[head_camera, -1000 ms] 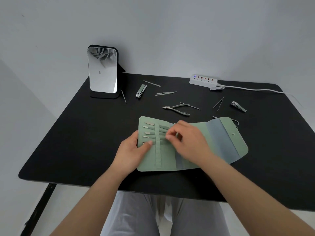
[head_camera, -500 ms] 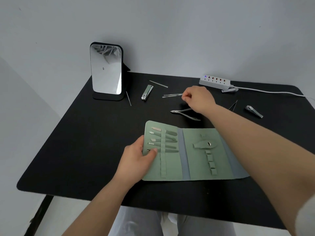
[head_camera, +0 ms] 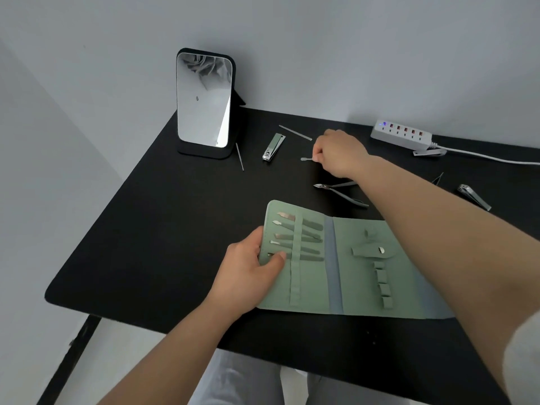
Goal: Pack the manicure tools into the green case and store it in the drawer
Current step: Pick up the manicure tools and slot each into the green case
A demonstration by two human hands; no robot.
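Note:
The green case [head_camera: 359, 276] lies open and flat near the table's front edge. Several slim tools [head_camera: 298, 238] sit under the strap in its left panel. My left hand [head_camera: 251, 267] presses the case's left edge, thumb on the panel. My right hand [head_camera: 339, 154] is farther back, fingers pinched on a thin metal tool [head_camera: 306, 159] whose tip sticks out to the left. Loose on the table: a nail clipper [head_camera: 273, 147], a nail file [head_camera: 295, 132], a thin pick [head_camera: 239, 156], cuticle nippers [head_camera: 340, 192], tweezers [head_camera: 437, 178] and another clipper [head_camera: 473, 197].
A standing mirror [head_camera: 203, 100] is at the back left of the black table [head_camera: 163, 223]. A white power strip [head_camera: 401, 137] with its cable lies at the back right against the wall, a small clipper [head_camera: 429, 152] beside it. No drawer is in view.
My right hand left the case, reached back over the nippers and closed on the thin tool behind them. The case's right flap now lies open flat. My left hand stayed.

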